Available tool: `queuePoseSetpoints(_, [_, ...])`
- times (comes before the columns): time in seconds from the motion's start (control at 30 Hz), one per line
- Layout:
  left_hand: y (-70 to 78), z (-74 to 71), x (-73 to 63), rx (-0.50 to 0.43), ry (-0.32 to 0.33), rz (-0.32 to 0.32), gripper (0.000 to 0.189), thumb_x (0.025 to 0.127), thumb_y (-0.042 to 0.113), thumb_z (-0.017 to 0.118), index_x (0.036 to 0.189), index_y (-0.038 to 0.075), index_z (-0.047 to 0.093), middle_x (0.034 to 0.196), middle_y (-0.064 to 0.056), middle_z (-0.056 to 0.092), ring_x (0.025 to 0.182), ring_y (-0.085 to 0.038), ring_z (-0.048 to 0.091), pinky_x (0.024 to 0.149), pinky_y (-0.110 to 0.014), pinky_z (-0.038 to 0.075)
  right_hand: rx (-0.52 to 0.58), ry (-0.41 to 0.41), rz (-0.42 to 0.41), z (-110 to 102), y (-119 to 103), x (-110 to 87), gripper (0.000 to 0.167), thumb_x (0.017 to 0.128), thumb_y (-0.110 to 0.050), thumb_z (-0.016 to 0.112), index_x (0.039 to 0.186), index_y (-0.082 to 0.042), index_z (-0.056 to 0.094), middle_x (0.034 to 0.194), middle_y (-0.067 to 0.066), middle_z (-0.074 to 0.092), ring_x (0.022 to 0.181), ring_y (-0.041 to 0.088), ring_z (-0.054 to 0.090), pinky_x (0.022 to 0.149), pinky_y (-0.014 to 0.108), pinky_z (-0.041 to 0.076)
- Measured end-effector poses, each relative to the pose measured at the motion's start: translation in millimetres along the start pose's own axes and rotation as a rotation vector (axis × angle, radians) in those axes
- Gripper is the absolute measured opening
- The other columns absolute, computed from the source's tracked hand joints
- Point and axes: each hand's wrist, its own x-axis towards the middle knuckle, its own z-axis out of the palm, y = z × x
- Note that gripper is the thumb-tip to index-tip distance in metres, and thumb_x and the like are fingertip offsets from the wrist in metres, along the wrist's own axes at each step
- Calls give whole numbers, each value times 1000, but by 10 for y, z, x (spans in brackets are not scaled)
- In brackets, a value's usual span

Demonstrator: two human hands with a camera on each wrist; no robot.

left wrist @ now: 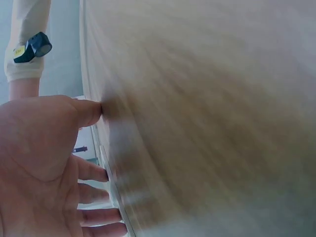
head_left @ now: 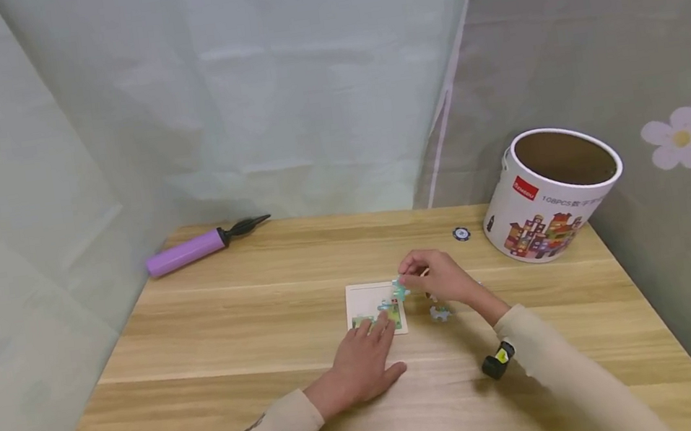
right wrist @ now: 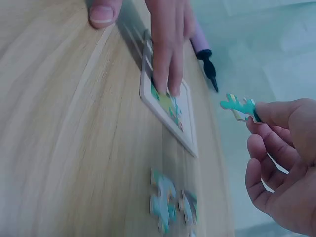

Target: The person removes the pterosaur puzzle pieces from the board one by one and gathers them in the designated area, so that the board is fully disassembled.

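Note:
My right hand [head_left: 437, 277] pinches a teal jigsaw puzzle piece [right wrist: 239, 105] between thumb and fingertips, above the upper right corner of a white puzzle tray [head_left: 359, 295]. With fingers stretched out, my left hand [head_left: 365, 363] rests its fingertips on the joined pieces [head_left: 393, 313] along the tray's near side. Its thumb touches the table, as the left wrist view shows. These joined pieces carry a green and yellow picture, partly hidden under the fingers. Loose puzzle pieces [right wrist: 164, 200] lie on the table right of the tray, below my right hand.
A purple hand pump [head_left: 188, 254] with a black nozzle lies at the back left of the wooden table [head_left: 215, 320]. At the back right stands a large white bucket [head_left: 518, 211] with printed blocks on it. A dark round chip [head_left: 461, 234] lies beside the bucket.

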Motion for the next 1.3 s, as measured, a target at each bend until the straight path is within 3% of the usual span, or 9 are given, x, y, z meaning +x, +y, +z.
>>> queuePoseSetpoints(0.3, [-30,-28,-14,43,56,39,71,100,53,56,150,3,49,149,-14,51,133,-30,52,109,-41,45,-15,50,38,-235,110,-351,6,94,-16,74,96,-11,71,86,-1,69,80,13,63,72,28,53])
queuePoseSetpoints(0.6, [-65,-110,-97,47,-23,73,73,101,51,55,151,-1,46,157,-15,45,145,-32,42,118,-42,37,-39,74,57,-372,348,-605,5,93,-14,76,94,-13,71,83,-4,69,77,10,63,70,25,53])
queuePoseSetpoints(0.8, [-88,-84,-111,-9,-57,91,73,103,49,53,152,-4,42,160,-19,39,148,-35,37,121,-39,32,-68,94,115,-437,487,-725,6,92,-13,76,94,-10,72,82,-2,70,76,10,62,68,25,52])
queuePoseSetpoints(1.03, [-147,-81,-111,6,-33,132,70,104,46,53,151,-5,44,159,-21,41,148,-36,39,121,-39,32,-99,69,195,-447,545,-816,6,91,-13,77,94,-10,73,82,-2,70,76,14,64,67,25,52])
queuePoseSetpoints(1.3, [-148,-76,-93,46,-34,140,70,103,47,53,151,-4,45,159,-19,42,148,-33,39,121,-38,32,-156,37,188,-385,594,-824,5,92,-15,76,95,-11,77,82,-5,71,76,12,62,68,26,52])
